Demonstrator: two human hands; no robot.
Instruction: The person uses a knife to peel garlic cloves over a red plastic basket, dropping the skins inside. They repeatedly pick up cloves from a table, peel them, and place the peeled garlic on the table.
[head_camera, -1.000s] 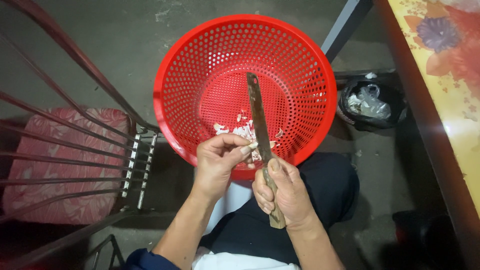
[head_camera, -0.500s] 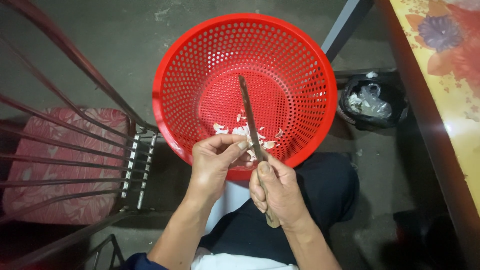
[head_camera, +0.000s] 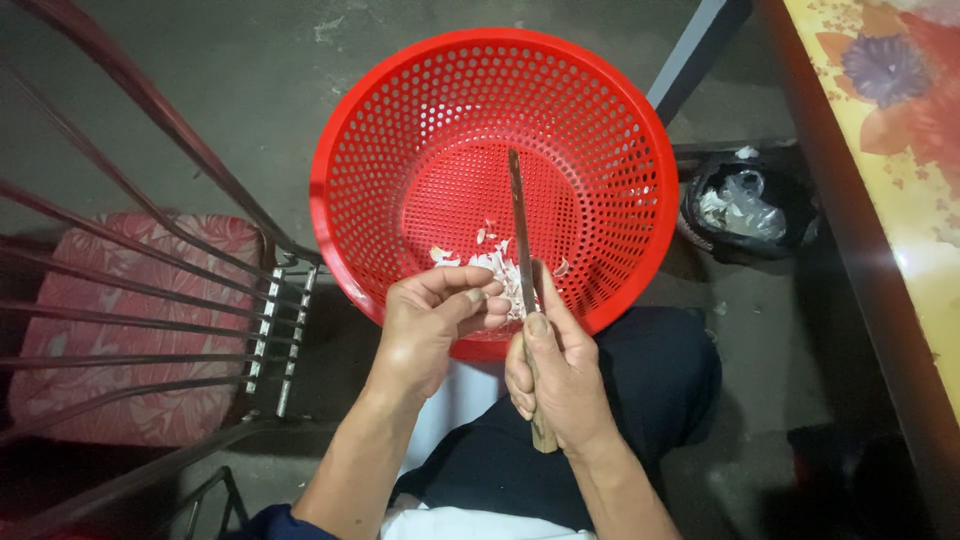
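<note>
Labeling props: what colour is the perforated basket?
Red, all over; the basket shows best in the head view.

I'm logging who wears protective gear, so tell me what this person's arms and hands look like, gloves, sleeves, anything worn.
Both hands are bare: no gloves, rings or watch show on the left hand or the right hand. The forearms are uncovered too. A dark blue sleeve edge shows near the left elbow at the bottom of the frame; the right arm leaves the frame before any sleeve appears. Nails look short.
</note>
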